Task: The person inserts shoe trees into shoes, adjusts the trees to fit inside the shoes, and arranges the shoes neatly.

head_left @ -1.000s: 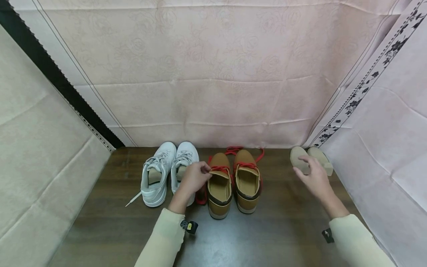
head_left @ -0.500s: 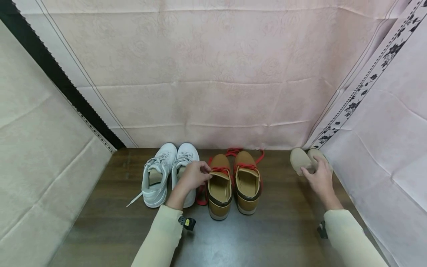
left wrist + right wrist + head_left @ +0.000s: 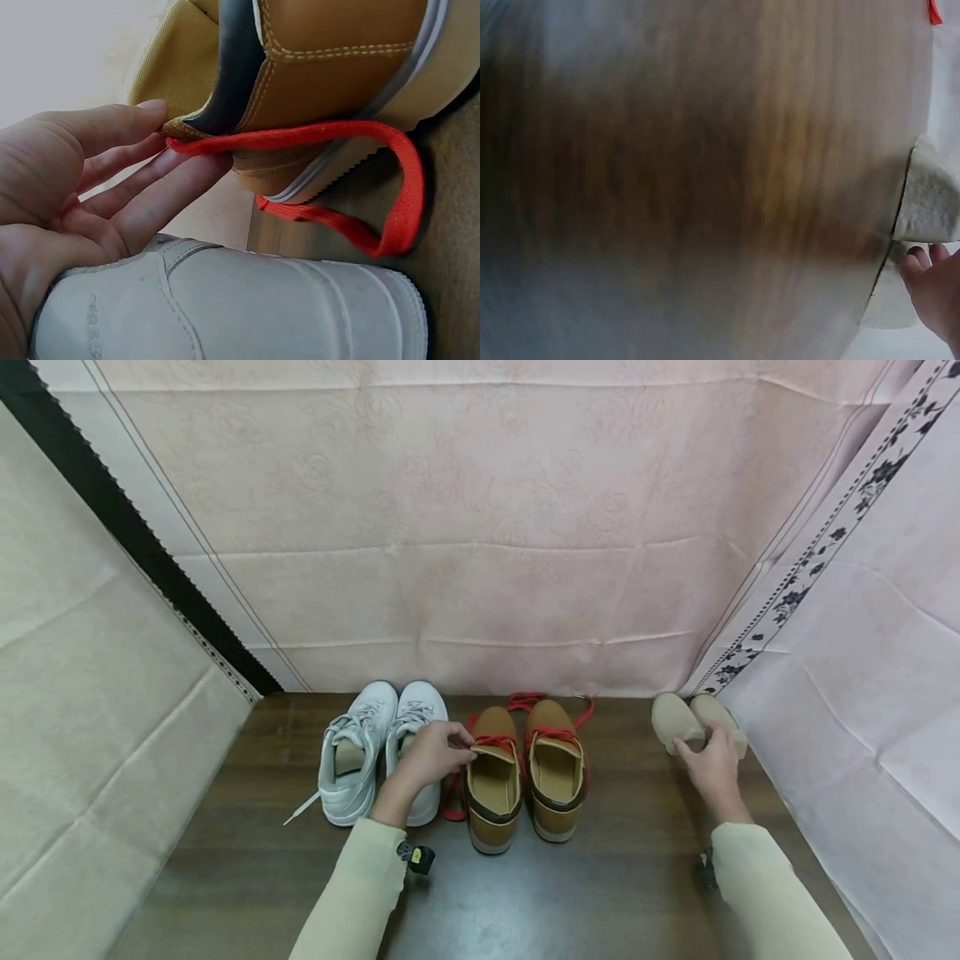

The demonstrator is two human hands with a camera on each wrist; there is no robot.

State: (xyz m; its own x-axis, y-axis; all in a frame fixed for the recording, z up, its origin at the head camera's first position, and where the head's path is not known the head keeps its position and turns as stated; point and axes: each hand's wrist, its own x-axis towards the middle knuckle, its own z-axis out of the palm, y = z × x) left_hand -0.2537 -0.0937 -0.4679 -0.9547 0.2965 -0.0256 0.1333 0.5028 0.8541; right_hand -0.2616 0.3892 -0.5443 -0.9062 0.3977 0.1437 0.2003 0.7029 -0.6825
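Observation:
On the left, my left hand [image 3: 433, 753] pinches the collar edge of the left brown shoe [image 3: 493, 781], thumb inside the rim and fingers outside. A red lace [image 3: 337, 131] passes over those fingertips in the left wrist view. The matching right brown shoe [image 3: 557, 768] stands beside it. My right hand [image 3: 716, 770] is at two beige toe-shaped shoe inserts in the far right corner: thumb by the near edge of the left insert [image 3: 673, 720], fingers over the right insert [image 3: 735, 731]. Thumb and fingers are spread; the right wrist view hides the thumb.
A pair of white sneakers [image 3: 352, 768] stands left of the brown shoes, with beige inserts inside and a loose lace trailing left. Pale cloth-covered walls [image 3: 465, 593] close the back and both sides of the dark wood surface [image 3: 600, 893].
My right hand has come down and in toward the beige inserts, now touching or nearly touching them. My left hand keeps its pinch on the brown shoe, its forearm shifting slightly left.

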